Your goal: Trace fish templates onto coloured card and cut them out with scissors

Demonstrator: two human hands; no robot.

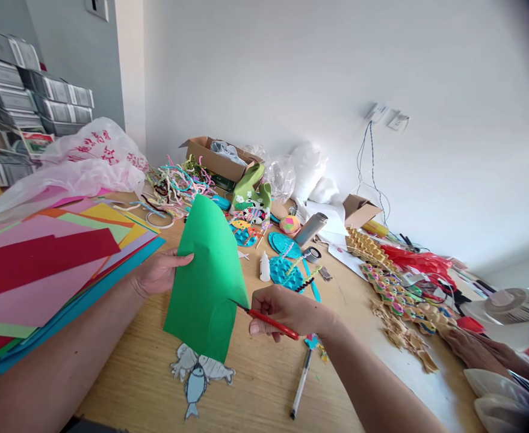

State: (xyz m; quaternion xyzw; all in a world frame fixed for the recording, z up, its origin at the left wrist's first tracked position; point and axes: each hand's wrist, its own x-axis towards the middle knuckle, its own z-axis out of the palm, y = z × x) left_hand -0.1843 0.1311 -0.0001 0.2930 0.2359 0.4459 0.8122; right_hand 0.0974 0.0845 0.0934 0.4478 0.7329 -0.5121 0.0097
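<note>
A sheet of green paper [207,258] stands raised over the table, its left edge pinched by my left hand [161,272]. My right hand [275,310] grips red-handled scissors [273,323], whose dark blades meet the sheet's right edge near the bottom. A faint curved line shows on the green surface beside the blades. Just below the sheet lie several paper fish cut-outs [195,385], partly covered by it. A pen [301,385] rests on the table below my right hand.
Stacked coloured paper [65,252] covers the left side. Behind stand a white glue bottle [265,266], blue egg-carton pieces [286,273], pipe cleaners [178,180] and a cardboard box [214,157]. At the right edge, another person's hand [472,347] is near painted egg cartons [390,288].
</note>
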